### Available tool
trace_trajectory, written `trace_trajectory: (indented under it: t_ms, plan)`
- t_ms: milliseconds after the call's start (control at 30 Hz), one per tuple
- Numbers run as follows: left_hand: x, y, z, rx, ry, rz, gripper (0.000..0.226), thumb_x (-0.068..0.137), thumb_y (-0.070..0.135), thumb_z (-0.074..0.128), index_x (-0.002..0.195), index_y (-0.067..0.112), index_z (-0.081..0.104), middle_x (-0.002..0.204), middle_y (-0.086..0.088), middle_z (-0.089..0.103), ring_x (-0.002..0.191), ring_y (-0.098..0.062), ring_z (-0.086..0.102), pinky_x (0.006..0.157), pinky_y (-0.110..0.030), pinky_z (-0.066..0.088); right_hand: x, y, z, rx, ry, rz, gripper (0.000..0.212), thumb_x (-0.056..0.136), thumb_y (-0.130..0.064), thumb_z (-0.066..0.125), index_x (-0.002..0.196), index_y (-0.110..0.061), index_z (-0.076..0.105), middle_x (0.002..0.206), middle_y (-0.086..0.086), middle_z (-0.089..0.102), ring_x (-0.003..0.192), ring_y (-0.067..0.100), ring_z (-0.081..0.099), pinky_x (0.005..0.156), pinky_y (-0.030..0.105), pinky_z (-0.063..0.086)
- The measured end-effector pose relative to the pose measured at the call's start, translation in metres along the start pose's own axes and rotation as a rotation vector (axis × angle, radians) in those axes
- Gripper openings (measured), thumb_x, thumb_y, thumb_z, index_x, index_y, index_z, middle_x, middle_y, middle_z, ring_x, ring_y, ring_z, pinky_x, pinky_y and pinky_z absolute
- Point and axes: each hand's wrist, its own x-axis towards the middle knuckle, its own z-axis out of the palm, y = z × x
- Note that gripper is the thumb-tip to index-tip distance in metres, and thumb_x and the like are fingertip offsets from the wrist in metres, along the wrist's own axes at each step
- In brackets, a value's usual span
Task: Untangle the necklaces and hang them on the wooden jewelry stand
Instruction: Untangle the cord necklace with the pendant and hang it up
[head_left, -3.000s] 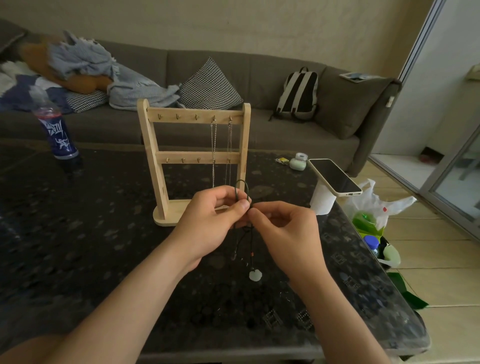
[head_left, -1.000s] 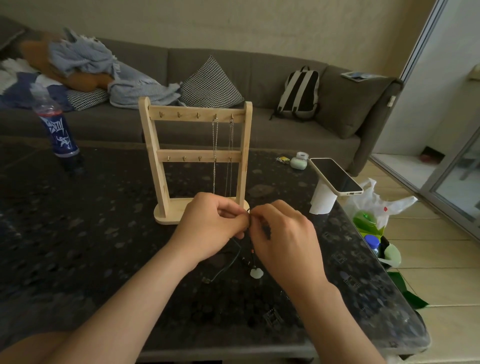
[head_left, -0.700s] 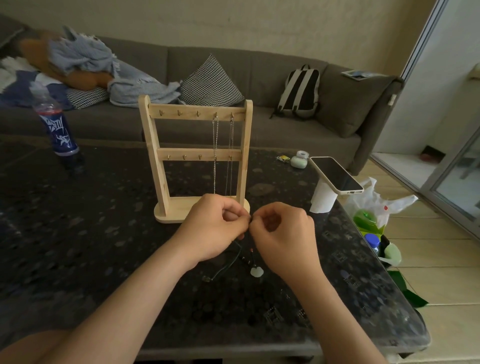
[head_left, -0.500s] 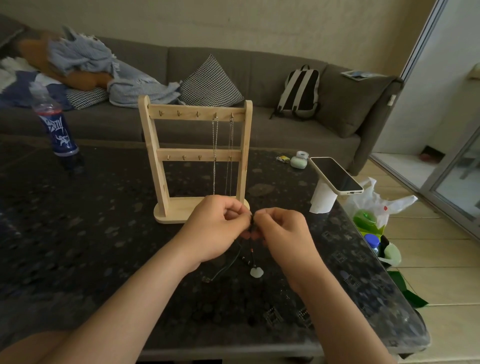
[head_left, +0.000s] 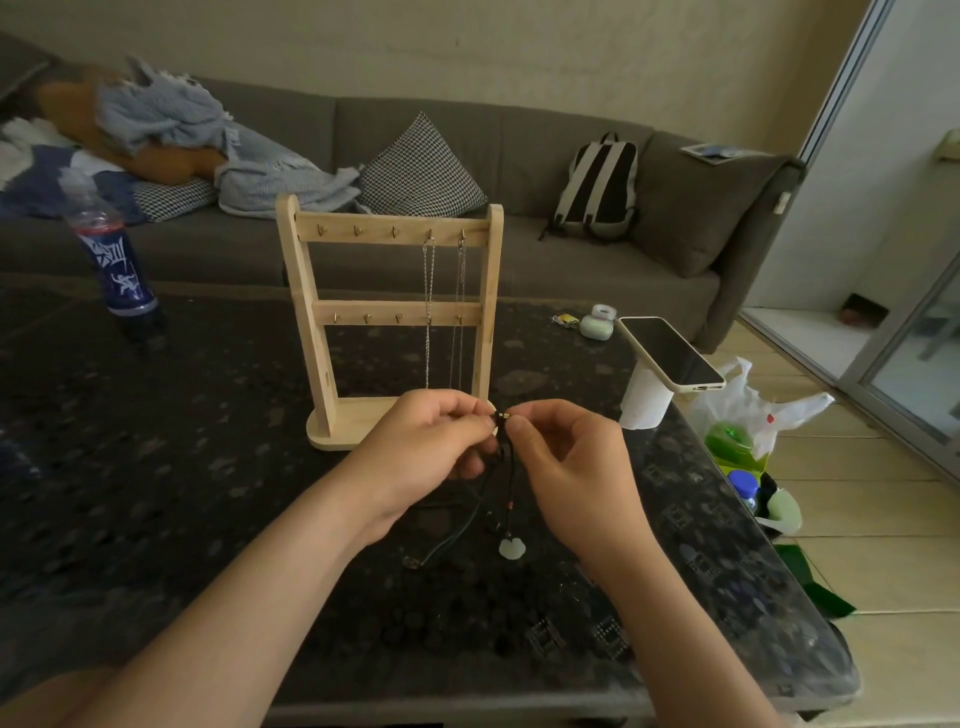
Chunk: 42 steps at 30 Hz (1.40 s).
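Left hand (head_left: 431, 447) and right hand (head_left: 566, 462) both curled, fingertips pinching the top of a black cord necklace (head_left: 511, 483) between them, over the table (head_left: 208, 467) between the wooden stand (head_left: 389, 322) and the near edge. Judgement: tease the tangle with small pulls, strands kept slack. Cord thin, dark, several strands drooping. Pale green pendant (head_left: 511, 548) on or just over the tabletop. Two silver chains (head_left: 427, 312) already hung.
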Motion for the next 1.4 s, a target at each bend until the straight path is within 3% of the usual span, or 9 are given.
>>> trace_trajectory:
  t_ms: [100, 200, 400, 600, 767, 933, 1167, 1400]
  plan:
    - [-0.001, 0.002, 0.000, 0.024, 0.002, 0.028, 0.014, 0.103, 0.031, 0.068, 0.106, 0.026, 0.081, 0.085, 0.007, 0.077, 0.077, -0.008, 0.068, 0.082, -0.033, 0.056, -0.001, 0.001, 0.002, -0.092, 0.044, -0.071, 0.009, 0.102, -0.022, 0.070, 0.104, -0.024, 0.078, 0.087, -0.010, 0.076, 0.077, 0.010, 0.072, 0.068, 0.027, 0.061]
    - [-0.003, 0.003, 0.000, 0.098, 0.017, 0.070, 0.013, 0.104, 0.030, 0.067, 0.109, 0.029, 0.079, 0.091, 0.010, 0.080, 0.090, -0.004, 0.074, 0.084, -0.031, 0.057, -0.002, 0.001, 0.003, -0.143, 0.075, -0.117, 0.008, 0.101, -0.020, 0.071, 0.102, -0.023, 0.078, 0.086, -0.012, 0.075, 0.077, 0.007, 0.070, 0.067, 0.022, 0.058]
    - [-0.003, 0.003, -0.007, 0.159, 0.034, 0.122, 0.014, 0.103, 0.023, 0.069, 0.111, 0.030, 0.077, 0.095, 0.009, 0.081, 0.081, -0.004, 0.072, 0.083, -0.031, 0.060, 0.000, 0.002, 0.000, -0.047, -0.013, -0.075, 0.013, 0.105, -0.020, 0.066, 0.109, -0.025, 0.077, 0.088, -0.010, 0.077, 0.080, 0.016, 0.073, 0.075, 0.042, 0.061]
    - [-0.003, 0.002, -0.007, 0.238, 0.060, 0.169, 0.010, 0.101, 0.026, 0.071, 0.102, 0.033, 0.079, 0.090, 0.016, 0.079, 0.078, 0.008, 0.069, 0.075, -0.020, 0.050, 0.002, 0.002, -0.002, -0.162, -0.033, -0.163, 0.015, 0.101, -0.017, 0.072, 0.111, -0.025, 0.079, 0.092, -0.017, 0.077, 0.089, 0.001, 0.073, 0.079, 0.020, 0.059]
    - [-0.002, 0.001, -0.005, 0.254, 0.095, 0.186, 0.009, 0.100, 0.024, 0.073, 0.101, 0.030, 0.079, 0.086, 0.015, 0.078, 0.078, 0.006, 0.070, 0.063, -0.008, 0.051, 0.000, 0.003, -0.001, -0.206, -0.014, -0.198, 0.011, 0.098, -0.017, 0.076, 0.107, -0.022, 0.079, 0.090, -0.018, 0.076, 0.087, -0.001, 0.072, 0.078, 0.017, 0.058]
    - [-0.004, 0.002, -0.007, 0.241, 0.084, 0.171, 0.010, 0.099, 0.026, 0.073, 0.101, 0.032, 0.080, 0.089, 0.014, 0.079, 0.082, -0.003, 0.075, 0.072, -0.017, 0.057, -0.002, -0.001, -0.001, -0.201, -0.060, -0.211, 0.003, 0.099, -0.018, 0.073, 0.101, -0.019, 0.072, 0.079, -0.012, 0.070, 0.074, 0.003, 0.066, 0.064, 0.013, 0.049]
    - [-0.005, 0.004, -0.012, 0.310, 0.046, 0.201, 0.012, 0.098, 0.024, 0.075, 0.099, 0.035, 0.080, 0.093, 0.018, 0.078, 0.090, -0.004, 0.074, 0.084, -0.030, 0.064, 0.000, -0.001, -0.005, -0.232, -0.214, -0.204, 0.005, 0.104, -0.016, 0.065, 0.102, -0.020, 0.065, 0.073, -0.006, 0.065, 0.063, 0.007, 0.060, 0.058, 0.018, 0.048]
    - [-0.005, 0.005, -0.013, 0.232, 0.025, 0.114, 0.011, 0.099, 0.025, 0.074, 0.100, 0.032, 0.081, 0.094, 0.012, 0.080, 0.085, -0.006, 0.075, 0.077, -0.023, 0.060, -0.003, 0.002, -0.002, -0.275, -0.230, -0.281, 0.013, 0.109, -0.013, 0.053, 0.097, -0.018, 0.053, 0.081, -0.008, 0.057, 0.067, 0.009, 0.052, 0.059, 0.023, 0.044]
